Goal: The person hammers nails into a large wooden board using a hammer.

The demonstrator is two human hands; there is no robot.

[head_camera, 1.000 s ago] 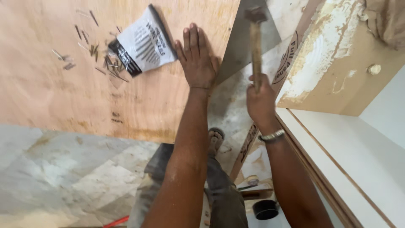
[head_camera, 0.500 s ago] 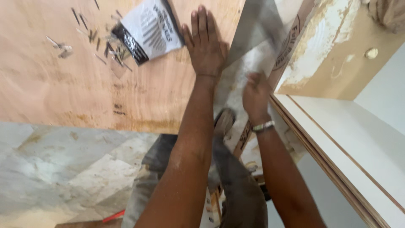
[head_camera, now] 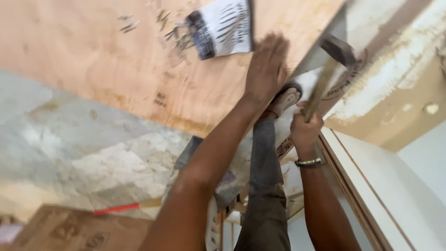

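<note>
I am working over a patchy marbled floor point(head_camera: 69, 153), with a big sheet of plywood point(head_camera: 116, 60) lying across it and a white board with layered edges point(head_camera: 395, 186) running along the far right. At the left, near the bottom, a red-handled tool point(head_camera: 118, 208) is lying on the floor. On the plywood, loose nails point(head_camera: 172, 28) are lying scattered beside a small white and black packet point(head_camera: 223, 25). My left hand point(head_camera: 267, 69) is pressing flat on the plywood near its edge, fingers spread open and gripping nothing, just beside the packet. Below it my foot in a sandal point(head_camera: 285, 98) is resting by the sheet's edge. My right hand point(head_camera: 304, 130), with a metal band at the wrist, is closing firmly around the wooden handle of the hammer point(head_camera: 325, 76), whose dark head is raised and blurred just past the plywood's edge. I cannot make out a nail under it. To strike well, I judge I should be keeping my left fingers back from the hammer's path, holding the sheet steady, and bringing the head down square.
</note>
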